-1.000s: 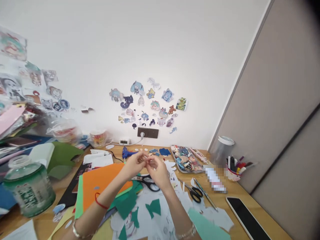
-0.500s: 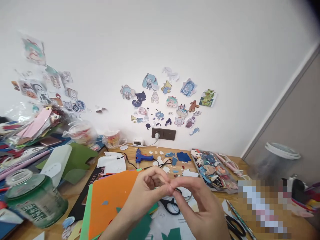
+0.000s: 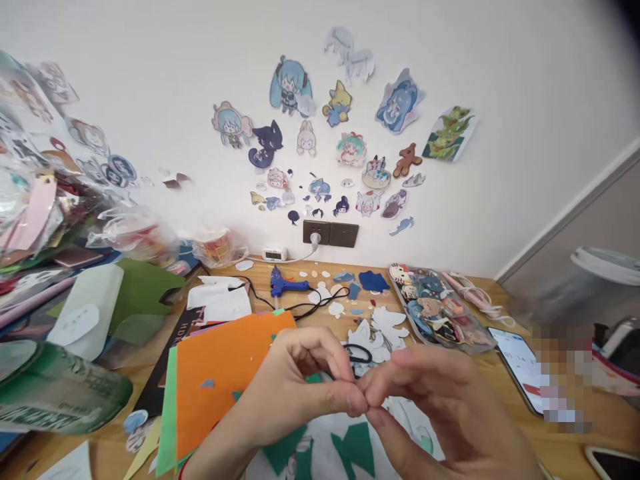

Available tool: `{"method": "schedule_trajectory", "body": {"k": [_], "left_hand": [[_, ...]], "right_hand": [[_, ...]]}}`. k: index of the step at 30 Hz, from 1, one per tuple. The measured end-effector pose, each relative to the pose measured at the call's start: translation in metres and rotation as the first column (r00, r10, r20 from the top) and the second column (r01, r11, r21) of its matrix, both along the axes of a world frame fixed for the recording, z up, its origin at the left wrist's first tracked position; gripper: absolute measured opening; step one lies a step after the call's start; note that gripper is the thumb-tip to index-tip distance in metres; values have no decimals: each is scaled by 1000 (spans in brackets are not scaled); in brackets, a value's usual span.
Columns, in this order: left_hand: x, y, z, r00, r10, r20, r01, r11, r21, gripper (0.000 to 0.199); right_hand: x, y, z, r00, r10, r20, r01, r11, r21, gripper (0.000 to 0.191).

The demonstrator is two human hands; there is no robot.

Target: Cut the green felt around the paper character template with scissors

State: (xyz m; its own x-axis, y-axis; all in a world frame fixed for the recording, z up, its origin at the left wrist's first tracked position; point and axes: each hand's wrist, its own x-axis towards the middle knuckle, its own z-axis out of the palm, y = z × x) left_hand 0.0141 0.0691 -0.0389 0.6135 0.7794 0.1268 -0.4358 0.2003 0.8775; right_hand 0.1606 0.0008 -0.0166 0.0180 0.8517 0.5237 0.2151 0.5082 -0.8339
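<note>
1. Head view, hands: the left hand [image 3: 287, 400] curls with thumb and forefinger tips together, meeting the right hand [image 3: 445, 413], whose thumb and fingertips bend to the same spot. I cannot tell whether anything small is pinched between them.
2. Head view, progress: dark green pieces [image 3: 361, 448], already cut to shape, lie loose below the hands on white paper [image 3: 321, 437]. White cut-outs [image 3: 387, 327] lie beyond the fingertips. The orange sheet [image 3: 220, 350] looks mostly whole, and none of the green pieces that show appears joined up, so assembly, if any, seems left to do.
3. Head view, containers: a clear tray [image 3: 477, 339] at right holds colourful cartoon figures [image 3: 433, 308]. The green jar [image 3: 65, 393] at left and the white-lidded tub [image 3: 607, 265] at right keep their contents unclear.
</note>
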Motion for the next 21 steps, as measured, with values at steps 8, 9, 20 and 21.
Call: {"method": "schedule_trajectory", "body": {"k": [8,9,20,21], "left_hand": [[-13,2,8,917,36,-396,60,972,226,13],[-14,3,8,900,34,-435,85,964,251,13],[-8,5,7,832,-50,-552,194,959,206,18],[-8,5,7,835,-50,-548,190,961,203,18]], "right_hand": [[4,-1,-1,957,32,288,-24,999,-32,48],[6,-1,-1,935,53,349,-43,998,-37,44],[7,0,2,869,41,493,10,995,-101,62],[6,0,1,883,40,468,5,996,-94,60]]}}
